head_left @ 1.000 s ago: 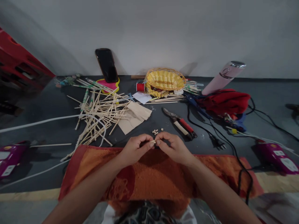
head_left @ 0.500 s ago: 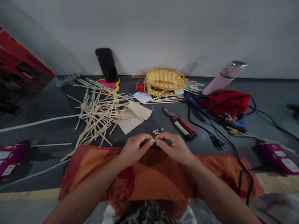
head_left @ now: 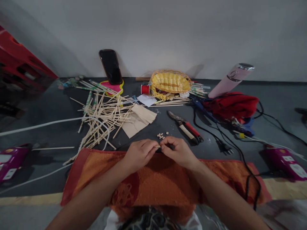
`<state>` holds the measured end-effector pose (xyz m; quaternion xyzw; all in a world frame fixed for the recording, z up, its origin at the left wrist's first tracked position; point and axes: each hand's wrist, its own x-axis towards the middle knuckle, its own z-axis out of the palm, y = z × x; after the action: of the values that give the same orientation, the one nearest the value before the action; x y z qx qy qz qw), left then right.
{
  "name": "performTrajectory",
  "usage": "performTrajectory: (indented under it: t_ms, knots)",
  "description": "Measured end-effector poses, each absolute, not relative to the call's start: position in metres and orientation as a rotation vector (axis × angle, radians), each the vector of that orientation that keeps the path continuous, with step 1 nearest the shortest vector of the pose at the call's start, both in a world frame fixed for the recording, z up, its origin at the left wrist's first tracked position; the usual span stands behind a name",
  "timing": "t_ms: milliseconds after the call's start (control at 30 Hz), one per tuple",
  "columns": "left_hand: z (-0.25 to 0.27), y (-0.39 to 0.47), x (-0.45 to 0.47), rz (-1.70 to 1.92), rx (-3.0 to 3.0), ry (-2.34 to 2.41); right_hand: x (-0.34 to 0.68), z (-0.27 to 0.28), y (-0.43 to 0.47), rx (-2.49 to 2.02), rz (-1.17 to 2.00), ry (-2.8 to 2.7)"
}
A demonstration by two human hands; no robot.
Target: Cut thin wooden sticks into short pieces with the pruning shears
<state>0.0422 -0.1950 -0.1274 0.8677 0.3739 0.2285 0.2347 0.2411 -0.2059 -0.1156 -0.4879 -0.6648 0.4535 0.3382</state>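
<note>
Head view: hands (head_left: pixel 159 152) pinching small stick (head_left: pixel 157 146)

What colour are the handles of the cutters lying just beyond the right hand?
The cutters have one red handle and one cream handle, seen in the head view.

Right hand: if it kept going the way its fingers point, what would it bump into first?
The right hand points left, at the left hand. The tiny wooden bit pinched between them comes first, then the left hand's fingertips right behind it. They look almost touching, though depth is hard to judge.
</note>
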Motion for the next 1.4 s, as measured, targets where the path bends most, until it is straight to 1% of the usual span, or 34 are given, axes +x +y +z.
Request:
performTrajectory:
  t_ms: [100,233,300,367,500,700,900,1133,1400]
  knots:
    - [-0.124,-0.194,0.043,0.668,2.285,1.039,0.240,-0.118,-0.205,-1.244,1.244,-1.694]
    - [-0.117,-0.194,0.046,0.701,1.959,1.045,0.241,-0.119,-0.206,-1.219,1.334,-1.646]
    - [-0.115,-0.194,0.048,0.707,1.770,1.037,0.242,-0.119,-0.207,-1.208,1.267,-1.664]
    - [-0.113,-0.194,0.049,0.705,1.625,1.036,0.242,-0.119,-0.207,-1.189,1.126,-1.690]
    - [-0.113,-0.194,0.049,0.655,1.456,1.027,0.241,-0.119,-0.207,-1.127,0.919,-1.759]
    - [-0.114,-0.193,0.049,0.632,1.402,1.013,0.241,-0.117,-0.206,-1.114,0.899,-1.831]
    - [-0.116,-0.192,0.050,0.574,1.174,0.943,0.240,-0.121,-0.206,-1.111,0.847,-1.832]
    - [-0.114,-0.192,0.050,0.590,1.257,0.970,0.238,-0.124,-0.207,-1.113,0.776,-1.849]
    - [-0.114,-0.191,0.048,0.607,1.405,0.972,0.243,-0.118,-0.207,-1.126,0.792,-1.848]
